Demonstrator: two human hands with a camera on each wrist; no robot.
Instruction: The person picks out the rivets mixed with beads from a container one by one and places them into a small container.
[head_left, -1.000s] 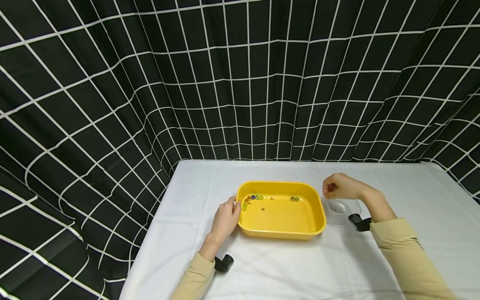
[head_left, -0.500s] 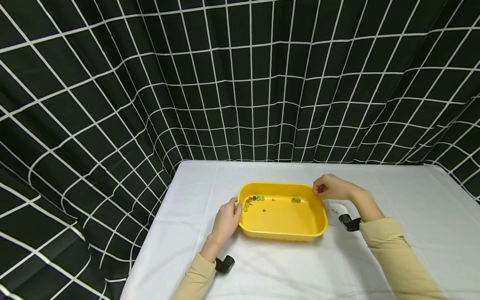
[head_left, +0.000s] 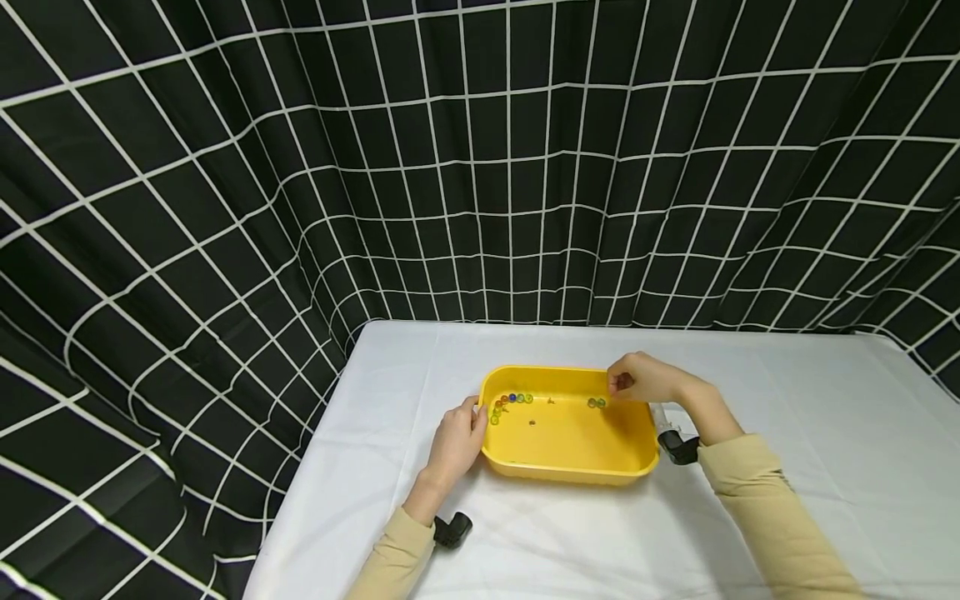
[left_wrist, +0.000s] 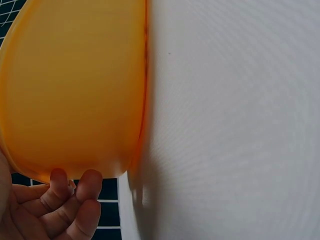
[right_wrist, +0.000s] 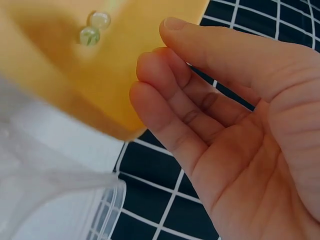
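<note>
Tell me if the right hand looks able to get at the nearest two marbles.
Probably yes: the right hand hangs over the right end of the yellow tub, the two marbles lie close by, and nothing visible stands between.

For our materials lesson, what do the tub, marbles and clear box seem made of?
Tub: likely plastic; smooth, softly shiny, with rounded corners.
Marbles: probably glass, glossy and see-through, perhaps acrylic.
Clear box: probably glossy plastic; the backdrop shows through its edge.

We seem to be in a recording booth, perhaps in a lab: black, white-gridded curtains (head_left: 547, 183) surround a bench (head_left: 570, 533) under plain white cloth, and black cameras (head_left: 453, 530) sit at both wrists.
</note>
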